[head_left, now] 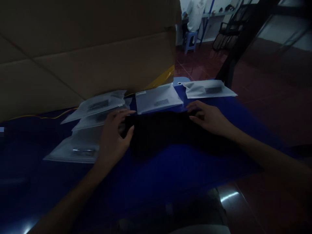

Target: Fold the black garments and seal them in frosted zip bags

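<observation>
My left hand [113, 139], thumb and fingertips apart, is at the left end of a black, dark-shadowed item [161, 133] on the smooth blue tabletop [158, 175], before a frosted white plastic bag [158, 100]. My right hand [211, 118] curls at its right end; I cannot tell if it grips.

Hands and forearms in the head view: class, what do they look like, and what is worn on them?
The left hand and right hand are bare, with slender fingers and no gloves. No rings, watches or bracelets can be made out. Both forearms show no sleeves where visible. The dim light hides finer markings.
</observation>
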A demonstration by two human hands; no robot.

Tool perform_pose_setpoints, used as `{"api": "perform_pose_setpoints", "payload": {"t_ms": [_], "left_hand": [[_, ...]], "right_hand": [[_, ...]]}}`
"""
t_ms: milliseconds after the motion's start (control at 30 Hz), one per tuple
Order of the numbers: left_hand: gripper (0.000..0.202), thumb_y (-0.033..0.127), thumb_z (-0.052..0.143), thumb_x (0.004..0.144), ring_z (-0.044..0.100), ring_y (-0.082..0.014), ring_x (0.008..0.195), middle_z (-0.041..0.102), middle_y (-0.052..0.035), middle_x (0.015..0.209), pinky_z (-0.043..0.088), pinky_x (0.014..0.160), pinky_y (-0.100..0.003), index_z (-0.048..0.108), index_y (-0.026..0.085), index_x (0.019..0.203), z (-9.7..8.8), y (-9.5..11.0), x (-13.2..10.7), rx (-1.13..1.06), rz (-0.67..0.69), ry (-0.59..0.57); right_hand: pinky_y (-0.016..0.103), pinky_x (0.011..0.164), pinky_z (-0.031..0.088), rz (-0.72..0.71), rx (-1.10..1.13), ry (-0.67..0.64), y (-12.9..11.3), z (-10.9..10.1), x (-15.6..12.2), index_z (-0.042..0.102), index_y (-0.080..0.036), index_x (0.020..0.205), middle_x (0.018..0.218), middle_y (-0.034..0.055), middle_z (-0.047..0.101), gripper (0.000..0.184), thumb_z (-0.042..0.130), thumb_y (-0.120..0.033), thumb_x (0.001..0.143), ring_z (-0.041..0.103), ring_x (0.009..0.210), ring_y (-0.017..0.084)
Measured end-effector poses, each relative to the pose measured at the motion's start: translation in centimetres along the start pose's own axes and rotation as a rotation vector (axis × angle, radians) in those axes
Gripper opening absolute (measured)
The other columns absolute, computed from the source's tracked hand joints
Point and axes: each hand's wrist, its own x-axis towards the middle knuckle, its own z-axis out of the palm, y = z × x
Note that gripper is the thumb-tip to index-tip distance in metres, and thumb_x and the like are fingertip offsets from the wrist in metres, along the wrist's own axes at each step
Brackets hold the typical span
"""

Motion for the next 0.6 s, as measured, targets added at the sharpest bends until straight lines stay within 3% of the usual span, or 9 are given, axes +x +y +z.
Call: {"api": "perform_pose_setpoints", "payload": {"t_ms": [133, 200, 267, 367, 433, 500, 600], "left_hand": [[0.032, 0.025, 0.052, 0.105, 0.054, -0.0273, 0.139, 0.057, -0.0089, 0.144, 0.048, 0.117, -0.047, 0.061, 0.026, 0.136, 0.1, 1.1, -0.8, 0.258, 0.329, 0.004], [0.042, 0.028, 0.05, 0.107, 0.046, -0.0292, 0.147, 0.054, -0.0102, 0.151, 0.038, 0.124, -0.052, 0.051, 0.025, 0.149, 0.2, 1.7, -1.4, 0.276, 0.459, -0.14], [0.056, 0.04, 0.05, 0.108, 0.03, -0.0353, 0.157, 0.04, -0.012, 0.165, 0.028, 0.128, -0.061, 0.038, 0.026, 0.16, 0.4, 1.9, -2.0, 0.323, 0.528, -0.333], [0.069, 0.058, 0.047, 0.106, 0.011, -0.044, 0.161, 0.013, -0.0088, 0.177, 0.021, 0.125, -0.073, 0.023, 0.036, 0.167, 0.9, 1.3, -2.5, 0.434, 0.493, -0.558], [0.071, 0.063, 0.044, 0.106, 0.008, -0.0454, 0.161, 0.006, -0.0064, 0.178, 0.023, 0.123, -0.075, 0.016, 0.042, 0.167, 1.1, 0.8, -2.6, 0.476, 0.428, -0.649], [0.072, 0.067, 0.041, 0.105, 0.007, -0.0456, 0.161, 0.004, -0.0051, 0.178, 0.024, 0.123, -0.074, 0.013, 0.043, 0.167, 1.1, 0.4, -2.7, 0.495, 0.358, -0.684], [0.074, 0.071, 0.041, 0.103, 0.006, -0.0466, 0.161, 0.002, -0.0035, 0.178, 0.025, 0.123, -0.074, 0.014, 0.044, 0.166, 1.0, 0.3, -2.6, 0.505, 0.305, -0.675]], "right_hand": [[0.036, 0.066, 0.051, -0.117, -0.238, 0.084, 0.1, 0.2, 0.1, 0.064, -0.024, 0.098, 0.101, 0.0045, 0.069, 0.013, 0.065, -0.031, 0.087, 0.061, 0.064, 0.016], [0.033, 0.062, 0.048, -0.13, -0.223, 0.086, -0.2, -0.2, 0.1, 0.063, -0.024, 0.093, 0.088, 0.0022, 0.067, 0.011, 0.066, -0.034, 0.089, 0.059, 0.062, 0.015], [0.031, 0.059, 0.044, -0.141, -0.178, 0.012, -0.5, -1.0, 0.0, 0.062, -0.024, 0.087, 0.074, -0.0011, 0.062, 0.018, 0.067, -0.04, 0.091, 0.055, 0.059, 0.014], [0.028, 0.056, 0.04, -0.165, -0.113, -0.24, -1.0, -2.9, -0.2, 0.06, -0.023, 0.076, 0.063, -0.0043, 0.055, 0.032, 0.072, -0.05, 0.09, 0.05, 0.056, 0.012], [0.027, 0.056, 0.041, -0.158, -0.073, -0.494, -1.2, -4.0, -0.3, 0.059, -0.023, 0.076, 0.065, -0.0047, 0.055, 0.037, 0.076, -0.055, 0.086, 0.052, 0.058, 0.012], [0.028, 0.063, 0.049, -0.167, -0.07, -0.709, -1.4, -4.9, -0.5, 0.065, -0.024, 0.09, 0.081, -0.0026, 0.065, 0.043, 0.086, -0.058, 0.075, 0.061, 0.071, 0.016], [0.037, 0.088, 0.056, -0.275, -0.111, -0.835, -1.4, -5.5, -0.7, 0.068, -0.028, 0.119, 0.117, 0.0034, 0.07, 0.071, 0.095, -0.058, 0.06, 0.067, 0.104, 0.026]]}}
